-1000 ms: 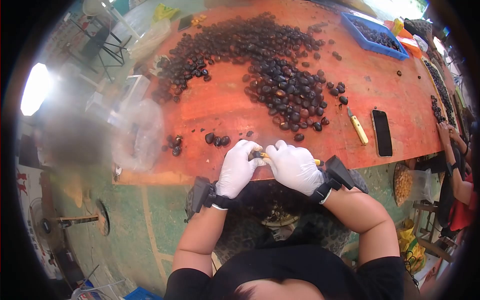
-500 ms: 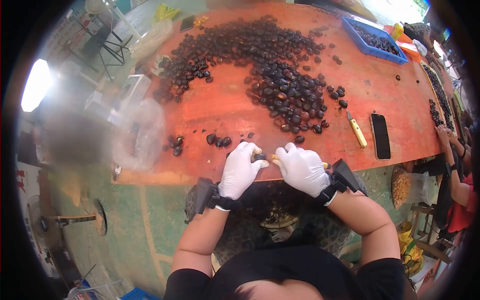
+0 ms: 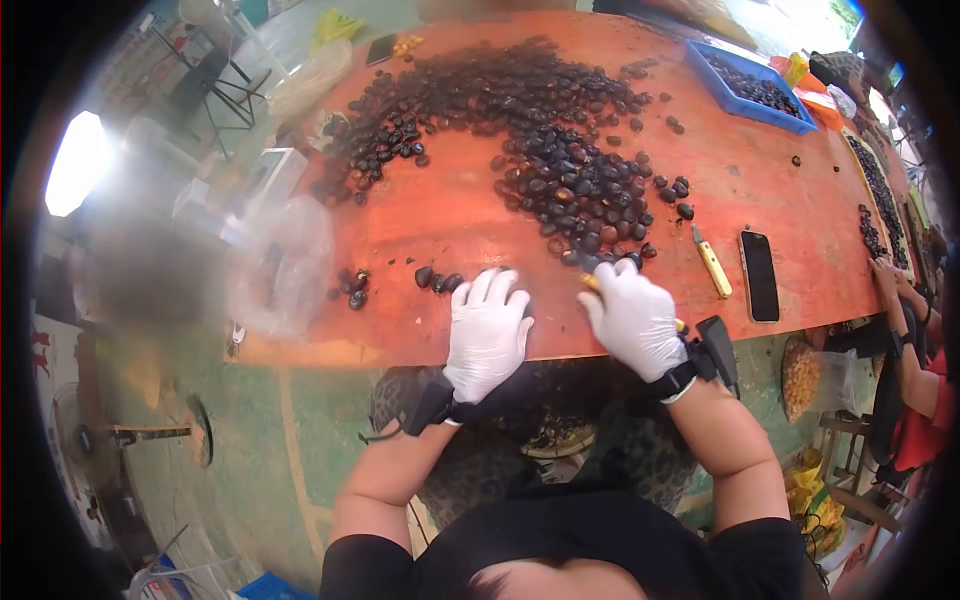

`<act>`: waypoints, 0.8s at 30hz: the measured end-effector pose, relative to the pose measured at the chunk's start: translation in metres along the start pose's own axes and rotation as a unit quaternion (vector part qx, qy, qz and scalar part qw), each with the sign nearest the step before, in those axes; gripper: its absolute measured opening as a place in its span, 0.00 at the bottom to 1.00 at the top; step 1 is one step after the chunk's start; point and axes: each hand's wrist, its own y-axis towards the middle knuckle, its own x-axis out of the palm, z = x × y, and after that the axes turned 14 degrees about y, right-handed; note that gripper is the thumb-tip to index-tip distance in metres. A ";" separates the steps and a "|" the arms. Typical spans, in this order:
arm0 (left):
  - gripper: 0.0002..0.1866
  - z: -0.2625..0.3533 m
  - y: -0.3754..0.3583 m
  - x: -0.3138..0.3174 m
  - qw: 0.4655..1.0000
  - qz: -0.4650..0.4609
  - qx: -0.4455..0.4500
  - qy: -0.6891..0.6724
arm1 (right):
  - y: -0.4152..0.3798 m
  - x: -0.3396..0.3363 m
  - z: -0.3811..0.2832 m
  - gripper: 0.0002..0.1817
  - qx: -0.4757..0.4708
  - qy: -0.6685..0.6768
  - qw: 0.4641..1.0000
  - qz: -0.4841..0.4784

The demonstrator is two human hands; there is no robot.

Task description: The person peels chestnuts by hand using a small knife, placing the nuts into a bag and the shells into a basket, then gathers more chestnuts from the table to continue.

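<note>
My left hand (image 3: 487, 335), in a white glove, lies palm down at the table's near edge with its fingers apart, beside a few dark nuts (image 3: 438, 281). Nothing shows in it. Gloved as well, my right hand (image 3: 637, 318) is closed around a yellow-handled tool (image 3: 591, 283), whose handle shows in front of the fingers and behind the palm. Its fingertips are at the near end of a large pile of dark, glossy nuts (image 3: 575, 190); the tool's tip is blurred against them.
On the red table (image 3: 420, 225) are a cream-handled knife (image 3: 712, 265), a phone (image 3: 760, 277), a blue tray (image 3: 745, 98) of dark nuts and a clear plastic bag (image 3: 290, 265). Another person's hands (image 3: 890, 280) are at the right edge.
My left hand has opened and flattened onto the table; the dark nut at its fingertips no longer shows. My right hand has moved right and forward to the pile with the tool.
</note>
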 end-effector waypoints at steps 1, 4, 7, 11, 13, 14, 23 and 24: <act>0.13 -0.004 -0.002 0.005 1.000 -0.008 0.018 0.018 | 0.001 0.000 0.007 0.14 0.010 0.001 1.000 -0.002; 0.14 -0.026 -0.001 0.014 0.995 -0.048 0.053 0.069 | 0.001 0.004 0.012 0.13 0.035 0.024 0.999 -0.024; 0.14 -0.052 -0.003 0.017 0.992 -0.053 0.020 0.109 | -0.001 0.010 0.011 0.12 0.015 0.022 0.999 -0.032; 0.15 -0.084 -0.006 0.024 0.996 -0.032 -0.031 0.079 | -0.001 0.017 0.005 0.10 -0.016 0.048 0.998 -0.040; 0.14 -0.092 -0.005 0.025 0.998 -0.012 -0.040 0.051 | 0.000 0.021 0.000 0.10 -0.036 0.072 0.996 -0.047; 0.14 -0.094 -0.005 0.026 0.998 -0.002 -0.045 0.037 | 0.002 0.024 -0.002 0.10 -0.049 0.095 0.993 -0.045; 0.31 -0.031 0.013 -0.001 0.999 -0.006 -0.002 -0.044 | 0.007 0.023 0.000 0.12 -0.036 0.140 0.988 -0.046; 0.30 -0.024 0.016 0.006 0.997 -0.009 0.005 -0.078 | 0.006 0.020 0.002 0.13 -0.023 0.143 0.989 -0.038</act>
